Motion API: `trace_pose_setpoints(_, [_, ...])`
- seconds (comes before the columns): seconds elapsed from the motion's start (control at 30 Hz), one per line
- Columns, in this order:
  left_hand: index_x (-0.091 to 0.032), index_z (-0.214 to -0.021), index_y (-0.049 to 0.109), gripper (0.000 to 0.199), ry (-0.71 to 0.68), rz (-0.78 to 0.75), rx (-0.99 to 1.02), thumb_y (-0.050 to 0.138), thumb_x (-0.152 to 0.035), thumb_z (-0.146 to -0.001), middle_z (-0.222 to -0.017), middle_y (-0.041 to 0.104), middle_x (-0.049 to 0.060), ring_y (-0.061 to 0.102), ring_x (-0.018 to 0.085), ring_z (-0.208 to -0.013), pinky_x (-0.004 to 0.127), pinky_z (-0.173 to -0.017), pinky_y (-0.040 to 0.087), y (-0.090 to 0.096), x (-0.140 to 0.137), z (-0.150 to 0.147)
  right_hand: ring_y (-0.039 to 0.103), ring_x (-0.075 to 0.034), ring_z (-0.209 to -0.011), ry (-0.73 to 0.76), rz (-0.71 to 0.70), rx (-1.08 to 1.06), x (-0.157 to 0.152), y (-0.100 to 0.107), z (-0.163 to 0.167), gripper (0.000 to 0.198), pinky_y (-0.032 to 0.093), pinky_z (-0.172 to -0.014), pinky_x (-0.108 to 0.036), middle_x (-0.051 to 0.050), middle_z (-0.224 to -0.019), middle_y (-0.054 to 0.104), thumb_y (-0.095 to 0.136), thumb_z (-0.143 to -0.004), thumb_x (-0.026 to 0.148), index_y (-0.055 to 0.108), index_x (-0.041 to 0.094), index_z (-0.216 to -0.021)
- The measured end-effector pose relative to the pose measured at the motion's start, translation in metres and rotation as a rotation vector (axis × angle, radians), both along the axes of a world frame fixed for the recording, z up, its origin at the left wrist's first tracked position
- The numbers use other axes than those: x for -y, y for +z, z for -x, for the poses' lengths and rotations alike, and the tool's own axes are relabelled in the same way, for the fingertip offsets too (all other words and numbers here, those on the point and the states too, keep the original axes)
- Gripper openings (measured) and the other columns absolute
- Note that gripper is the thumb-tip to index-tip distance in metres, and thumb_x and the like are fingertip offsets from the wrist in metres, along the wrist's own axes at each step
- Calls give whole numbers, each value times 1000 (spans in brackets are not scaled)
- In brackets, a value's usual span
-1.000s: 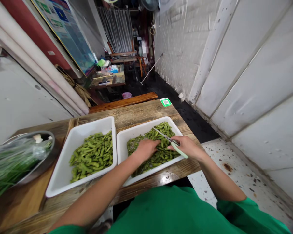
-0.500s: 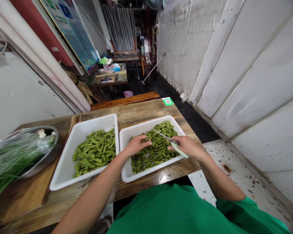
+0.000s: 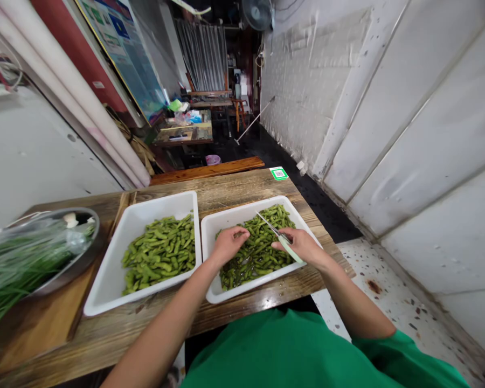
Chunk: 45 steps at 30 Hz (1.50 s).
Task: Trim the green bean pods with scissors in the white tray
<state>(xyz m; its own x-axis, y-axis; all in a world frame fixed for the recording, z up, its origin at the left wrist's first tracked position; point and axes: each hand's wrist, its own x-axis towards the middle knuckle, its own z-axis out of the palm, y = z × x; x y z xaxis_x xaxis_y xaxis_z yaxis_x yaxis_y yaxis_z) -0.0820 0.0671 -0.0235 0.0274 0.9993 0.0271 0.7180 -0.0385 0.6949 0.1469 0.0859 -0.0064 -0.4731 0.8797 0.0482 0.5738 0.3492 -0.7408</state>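
Over the right-hand white tray [image 3: 216,221], which holds green edamame pods [image 3: 262,256] with some water among them, both hands are at work. My left hand [image 3: 228,245] hovers above the pods' left side, thumb and fingertips drawn together in a pinch; whatever sits between them is too small to make out. Scissors [image 3: 290,249] with pale green handles are gripped in my right hand [image 3: 301,245], blades pointing up and left across the pods. Their blades look nearly closed. Another white tray [image 3: 123,237] stands to the left, with more edamame pods [image 3: 161,250] heaped inside.
A metal basin [image 3: 83,258] with bagged long green stalks [image 3: 28,269] rests on a wooden board [image 3: 60,312] at the left. The wooden table [image 3: 242,186] carries a green QR-code sticker [image 3: 278,173] at its far corner. Beyond it is a bench [image 3: 210,170]; a white wall runs along the right.
My left fingertips have come closer together into a pinch. My right hand with the scissors has shifted slightly left. The whole view has tilted up a little.
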Motion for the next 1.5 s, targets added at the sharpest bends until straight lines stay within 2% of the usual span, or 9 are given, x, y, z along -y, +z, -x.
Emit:
trace_pose_setpoints(0.07, [-21, -84, 64, 36, -19, -25, -170, 43, -47, -73, -72, 63, 2, 55, 15, -65, 25, -63, 39, -2, 2, -5, 48, -13, -59, -2, 38, -57, -1, -4, 4, 39, 34, -53, -22, 0, -66, 57, 55, -65, 47, 60, 17, -89])
trace_pose_setpoints(0.17, [-21, -81, 65, 31, -141, -44, -348, 48, -45, -71, -80, 64, 6, 55, 19, -76, 27, -70, 38, -6, 4, -16, 48, -13, -61, 31, 89, -96, -2, -9, 8, 41, 36, -55, -22, 0, -67, 57, 58, -62, 46, 59, 16, -91])
trace_pose_setpoints(0.37, [-18, -73, 63, 23, -293, -35, -403, 52, -37, -68, -73, 62, 12, 56, 24, -73, 32, -68, 38, -19, 3, -32, 47, -12, -65, 40, 106, -229, 3, -9, 10, 44, 38, -59, -22, -1, -76, 55, 57, -66, 42, 51, 15, -101])
trace_pose_setpoints(0.5, [-17, -65, 60, 13, -220, -50, -314, 53, -28, -65, -69, 60, 9, 55, 21, -68, 30, -64, 38, -16, 3, -34, 48, -12, -66, 12, 129, -244, 3, -12, 9, 46, 40, -61, -23, -1, -77, 55, 58, -65, 41, 51, 15, -103])
trace_pose_setpoints(0.6, [-17, -67, 59, 12, -67, -56, -114, 53, -27, -63, -60, 57, 2, 52, 15, -58, 25, -57, 37, -6, 1, -29, 51, -14, -71, 36, 135, -213, 2, -15, 9, 51, 41, -64, -25, -3, -83, 58, 60, -63, 41, 51, 16, -106])
trace_pose_setpoints(0.77, [-14, -77, 61, 28, 148, -96, 389, 54, -39, -66, -70, 61, 1, 54, 13, -64, 24, -61, 40, 5, 6, -18, 53, -15, -73, 56, 112, -139, 5, -9, 9, 55, 42, -66, -26, -4, -91, 60, 60, -63, 44, 53, 17, -110])
trace_pose_setpoints(0.9, [-12, -92, 62, 42, 194, -1, 573, 60, -41, -61, -76, 65, 6, 57, 17, -70, 27, -65, 43, 5, 12, -16, 53, -15, -69, 82, 49, -47, 7, 2, 8, 54, 42, -62, -25, -4, -90, 61, 60, -62, 44, 54, 19, -109])
trace_pose_setpoints(1.17, [-17, -87, 66, 34, 196, -57, 501, 60, -39, -62, -89, 66, 6, 58, 20, -83, 33, -80, 41, 1, 10, -12, 47, -11, -56, 123, 26, 115, 6, 21, 8, 48, 34, -51, -21, 0, -67, 57, 59, -62, 45, 58, 18, -102])
trace_pose_setpoints(1.5, [-17, -82, 66, 27, 102, -74, 340, 55, -36, -67, -82, 67, 3, 59, 18, -76, 29, -75, 42, 0, 13, -12, 36, -8, -49, 190, 77, 164, 7, 20, 7, 36, 25, -44, -18, 3, -54, 47, 53, -66, 49, 64, 16, -76])
